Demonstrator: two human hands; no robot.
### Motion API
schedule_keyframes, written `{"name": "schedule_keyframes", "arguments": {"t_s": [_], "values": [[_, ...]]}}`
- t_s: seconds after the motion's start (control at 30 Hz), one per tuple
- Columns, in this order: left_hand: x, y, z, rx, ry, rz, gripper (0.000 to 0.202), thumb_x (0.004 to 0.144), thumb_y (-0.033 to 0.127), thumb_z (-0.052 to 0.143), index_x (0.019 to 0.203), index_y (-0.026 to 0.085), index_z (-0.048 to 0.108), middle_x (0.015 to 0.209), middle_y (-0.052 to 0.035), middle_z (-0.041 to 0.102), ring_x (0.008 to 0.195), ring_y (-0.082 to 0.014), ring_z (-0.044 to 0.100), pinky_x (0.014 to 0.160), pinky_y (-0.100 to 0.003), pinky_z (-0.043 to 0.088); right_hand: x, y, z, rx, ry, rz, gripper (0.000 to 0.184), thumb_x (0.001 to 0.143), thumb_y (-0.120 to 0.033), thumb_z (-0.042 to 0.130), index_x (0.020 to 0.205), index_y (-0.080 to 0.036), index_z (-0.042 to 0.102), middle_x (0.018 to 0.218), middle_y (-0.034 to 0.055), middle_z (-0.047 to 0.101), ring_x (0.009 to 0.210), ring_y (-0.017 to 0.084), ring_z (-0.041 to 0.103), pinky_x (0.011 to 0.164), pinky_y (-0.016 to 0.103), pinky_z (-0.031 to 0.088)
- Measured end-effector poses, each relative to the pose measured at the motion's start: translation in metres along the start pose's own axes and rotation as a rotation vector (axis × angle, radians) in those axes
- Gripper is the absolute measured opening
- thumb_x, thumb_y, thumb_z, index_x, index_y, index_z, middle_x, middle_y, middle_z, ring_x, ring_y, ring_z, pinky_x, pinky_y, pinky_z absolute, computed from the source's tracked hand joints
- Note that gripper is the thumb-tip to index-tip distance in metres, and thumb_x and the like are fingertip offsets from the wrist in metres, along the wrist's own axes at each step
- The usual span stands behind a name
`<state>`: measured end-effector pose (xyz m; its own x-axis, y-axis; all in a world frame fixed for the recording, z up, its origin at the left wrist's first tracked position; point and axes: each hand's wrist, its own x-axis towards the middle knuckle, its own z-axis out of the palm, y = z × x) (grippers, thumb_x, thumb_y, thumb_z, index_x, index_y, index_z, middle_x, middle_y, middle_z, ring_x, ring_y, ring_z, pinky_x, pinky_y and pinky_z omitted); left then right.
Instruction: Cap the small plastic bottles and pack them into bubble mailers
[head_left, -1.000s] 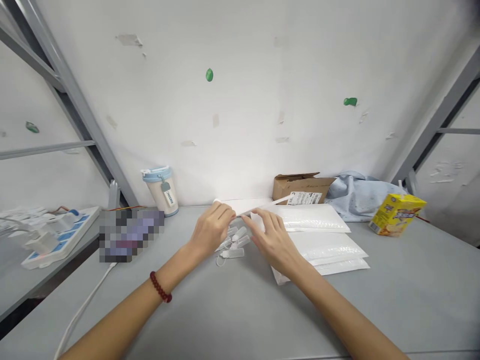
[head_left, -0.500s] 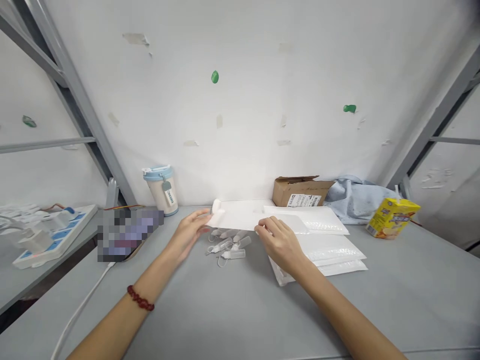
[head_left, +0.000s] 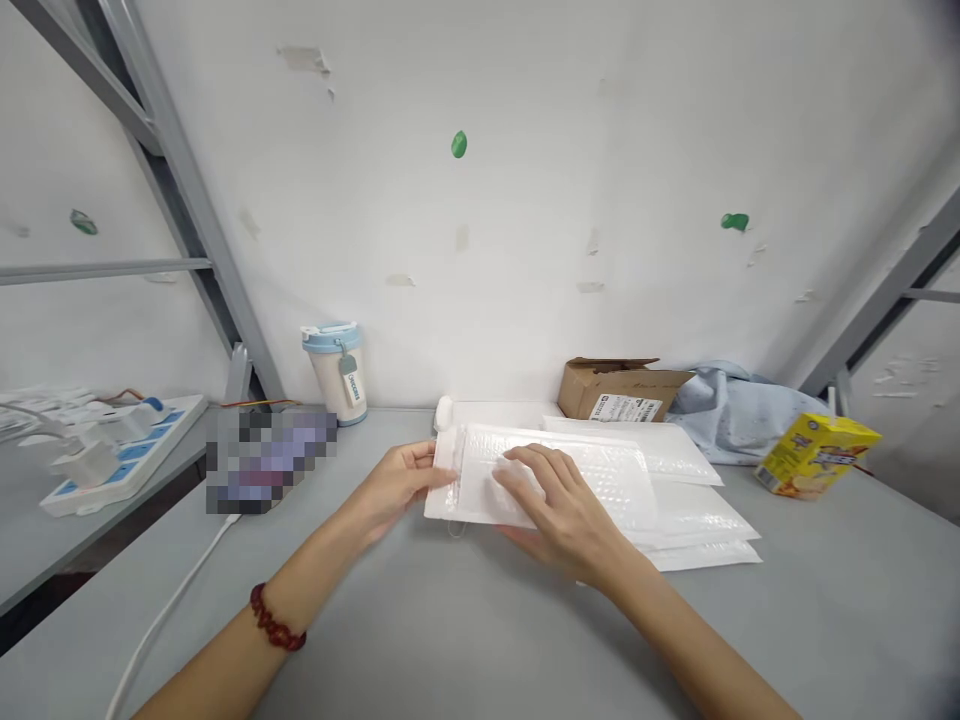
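A white bubble mailer (head_left: 555, 475) is held tilted over the middle of the table, its bubbled face toward me. At its left end, my left hand (head_left: 405, 485) pinches the edge between thumb and fingers. My right hand (head_left: 562, 515) is at the lower edge, bent fingers over the face and thumb underneath. Below the mailer a thin clear loop (head_left: 456, 530) peeks out; the small clear bottles seen earlier are hidden behind it. More white bubble mailers (head_left: 712, 515) lie stacked to the right. Behind stands a flat white item (head_left: 510, 411) with a rounded left end.
An opened cardboard box (head_left: 622, 388), a light blue cloth (head_left: 720, 420) and a yellow drink carton (head_left: 817, 455) stand at back right. A cup with a blue lid (head_left: 337, 375), a phone (head_left: 270, 465) on a white cable (head_left: 165, 620) and a power strip (head_left: 135, 460) are at left.
The bubble mailer now lies across both hands and covers the small bottles. My right hand has opened out over its face, and my left hand has closed on its left end.
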<state>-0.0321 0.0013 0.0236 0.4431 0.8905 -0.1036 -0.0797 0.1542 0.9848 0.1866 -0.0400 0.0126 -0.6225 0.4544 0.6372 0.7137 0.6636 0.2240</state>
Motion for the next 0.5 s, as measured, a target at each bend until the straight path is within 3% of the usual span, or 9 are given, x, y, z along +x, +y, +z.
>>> {"name": "schedule_keyframes", "arguments": {"t_s": [0.1,0.17,0.33,0.5], "values": [[-0.004,-0.002,0.013,0.053,-0.038,0.049,0.043,0.068,0.025,0.069,0.109,0.016,0.06,0.096,-0.0075,0.069,0.085,-0.0211,0.063,0.076,-0.031,0.048,0.0,-0.003,-0.002,-0.007,-0.112,0.054,0.071,0.069,-0.048,0.062,0.128,-0.017,0.037,0.136,0.0216,0.029,0.125,0.038,0.025,0.092,0.057,0.029],[-0.005,-0.004,0.02,0.084,-0.048,0.08,0.038,0.068,0.026,0.069,0.104,0.015,0.062,0.092,-0.0072,0.069,0.084,-0.0211,0.063,0.075,-0.031,0.048,-0.001,-0.004,-0.002,-0.013,-0.166,0.094,0.084,0.064,-0.051,0.064,0.133,-0.016,0.031,0.14,0.0235,0.021,0.128,0.04,0.017,0.093,0.061,0.023],[-0.003,-0.013,0.028,0.143,-0.003,0.108,0.025,0.069,0.032,0.066,0.085,0.013,0.065,0.078,-0.0041,0.068,0.075,-0.019,0.062,0.067,-0.027,0.047,-0.003,-0.003,-0.003,0.002,-0.202,0.117,0.077,0.065,-0.038,0.06,0.132,-0.014,0.031,0.129,0.0216,0.037,0.121,0.035,0.03,0.095,0.061,0.018],[0.001,-0.022,0.03,0.218,0.144,0.073,0.026,0.069,0.038,0.063,0.067,0.012,0.06,0.058,0.0006,0.059,0.053,-0.0125,0.055,0.05,-0.022,0.041,-0.002,-0.001,-0.005,-0.006,-0.176,0.074,0.068,0.066,-0.027,0.059,0.128,-0.015,0.035,0.124,0.0189,0.042,0.114,0.033,0.037,0.092,0.055,0.025]]}}
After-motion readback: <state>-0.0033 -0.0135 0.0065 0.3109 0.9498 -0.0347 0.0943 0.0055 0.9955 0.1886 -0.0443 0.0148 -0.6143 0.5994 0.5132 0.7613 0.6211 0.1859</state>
